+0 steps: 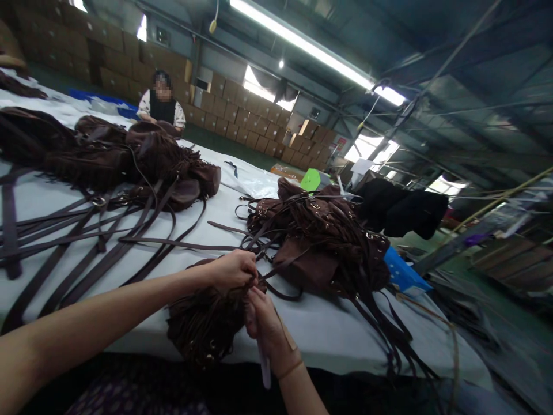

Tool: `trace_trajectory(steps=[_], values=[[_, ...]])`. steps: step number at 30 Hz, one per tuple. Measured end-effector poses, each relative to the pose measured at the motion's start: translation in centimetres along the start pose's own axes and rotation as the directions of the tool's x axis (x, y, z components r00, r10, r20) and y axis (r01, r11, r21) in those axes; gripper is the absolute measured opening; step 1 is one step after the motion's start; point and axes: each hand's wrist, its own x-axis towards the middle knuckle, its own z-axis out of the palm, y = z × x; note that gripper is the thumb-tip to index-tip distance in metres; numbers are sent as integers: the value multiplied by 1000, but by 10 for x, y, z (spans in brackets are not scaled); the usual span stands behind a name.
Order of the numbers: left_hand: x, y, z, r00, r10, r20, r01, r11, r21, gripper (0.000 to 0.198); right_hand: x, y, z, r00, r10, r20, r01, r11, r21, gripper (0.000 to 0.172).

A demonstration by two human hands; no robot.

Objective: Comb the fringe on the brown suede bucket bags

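Note:
A dark brown fringed suede bag [203,323] hangs over the near edge of the white-covered table [337,334]. My left hand [233,270] is closed in a fist on the top of this bag, near its thin straps. My right hand [263,317] comes up from below and pinches the bag's top edge right beside the left hand. A plaster sits on my right wrist. Just right of my hands lies a pile of similar brown fringed bags [324,242] with tangled straps.
Another heap of brown bags [129,155] with long straps [86,242] covers the left of the table. A person [162,106] sits at the far side. Black fabric [401,210] lies at the right end. Stacked cartons [242,115] line the back wall.

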Motion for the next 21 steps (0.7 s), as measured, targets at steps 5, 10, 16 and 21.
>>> trace_trajectory(steps=[5, 10, 16, 21], values=[[-56, -10, 9, 925, -370, 83, 308, 607, -733, 48, -25, 9, -1, 987, 107, 122, -117, 990, 76, 47], [-102, -13, 45, 961, -204, 190, 252, 347, -903, 78, -36, 2, -9, 973, 138, 186, -169, 972, 162, 44], [-94, -22, 84, 994, -107, 4, 101, 927, -361, 29, -55, -10, 6, 984, 97, 150, -114, 988, 106, 44], [-58, -54, 76, 947, -239, -213, 185, 951, -246, 23, -113, -36, -19, 986, -82, -146, 49, 975, -217, 59]])
